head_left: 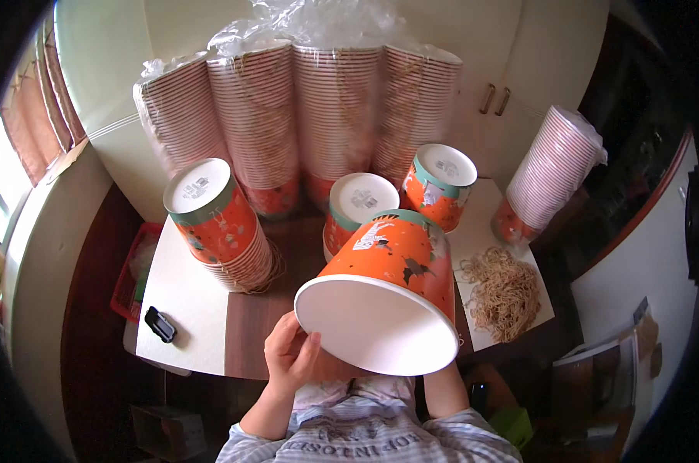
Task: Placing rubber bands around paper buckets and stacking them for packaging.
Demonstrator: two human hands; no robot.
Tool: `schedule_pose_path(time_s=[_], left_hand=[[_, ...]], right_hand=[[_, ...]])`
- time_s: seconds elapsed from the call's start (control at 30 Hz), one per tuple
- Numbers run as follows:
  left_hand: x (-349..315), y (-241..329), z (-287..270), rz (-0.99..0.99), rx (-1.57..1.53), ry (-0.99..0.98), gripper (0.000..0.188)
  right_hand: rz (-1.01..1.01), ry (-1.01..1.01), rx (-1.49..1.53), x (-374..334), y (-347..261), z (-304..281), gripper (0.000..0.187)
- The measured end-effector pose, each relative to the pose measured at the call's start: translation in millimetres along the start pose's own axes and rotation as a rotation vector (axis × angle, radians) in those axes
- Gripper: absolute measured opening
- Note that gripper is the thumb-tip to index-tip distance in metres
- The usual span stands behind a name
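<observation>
A large orange paper bucket [400,266] with a green band and a white inside is tilted in front of me, its open mouth facing me. My left hand [290,355] is closed at the left part of its rim, thumb showing against the white opening. From the lower right comes my right forearm [446,390]; the bucket hides that hand and its fingers. Just behind stand two upside-down buckets, one nearer [363,199] and one farther right [446,166]. Tan string handles or rubber bands lie in a tangled heap [504,297] to the right.
Tall plastic-wrapped stacks of buckets [338,116] line the back. Another wrapped stack [554,170] leans at the right. On the left are a shorter inverted stack [218,224] with strings around it, a small black plastic tray [161,325] and a red basket [126,282] beside the table [191,343].
</observation>
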State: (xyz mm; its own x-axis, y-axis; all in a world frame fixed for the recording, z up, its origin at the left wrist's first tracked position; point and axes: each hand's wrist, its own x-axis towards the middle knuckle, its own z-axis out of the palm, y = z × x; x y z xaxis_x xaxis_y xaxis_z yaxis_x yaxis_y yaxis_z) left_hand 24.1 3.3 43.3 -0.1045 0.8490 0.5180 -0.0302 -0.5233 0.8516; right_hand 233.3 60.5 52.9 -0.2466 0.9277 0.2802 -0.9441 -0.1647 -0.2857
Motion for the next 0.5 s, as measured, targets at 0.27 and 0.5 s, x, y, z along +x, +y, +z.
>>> schedule_pose_path(time_s=[0.27, 0.5], left_hand=[[-0.8, -1.4, -2.7, 0.475, 0.41, -0.023, 0.05], [-3.4, 0.6, -0.4, 0.464, 0.629, -0.36, 0.033]], right_hand=[[-0.154, 0.169, -0.497, -7.0, 8.6, -34.2, 0.052], [-0.203, 0.212, -0.357, -15.7, -1.5, -27.9, 0.042]])
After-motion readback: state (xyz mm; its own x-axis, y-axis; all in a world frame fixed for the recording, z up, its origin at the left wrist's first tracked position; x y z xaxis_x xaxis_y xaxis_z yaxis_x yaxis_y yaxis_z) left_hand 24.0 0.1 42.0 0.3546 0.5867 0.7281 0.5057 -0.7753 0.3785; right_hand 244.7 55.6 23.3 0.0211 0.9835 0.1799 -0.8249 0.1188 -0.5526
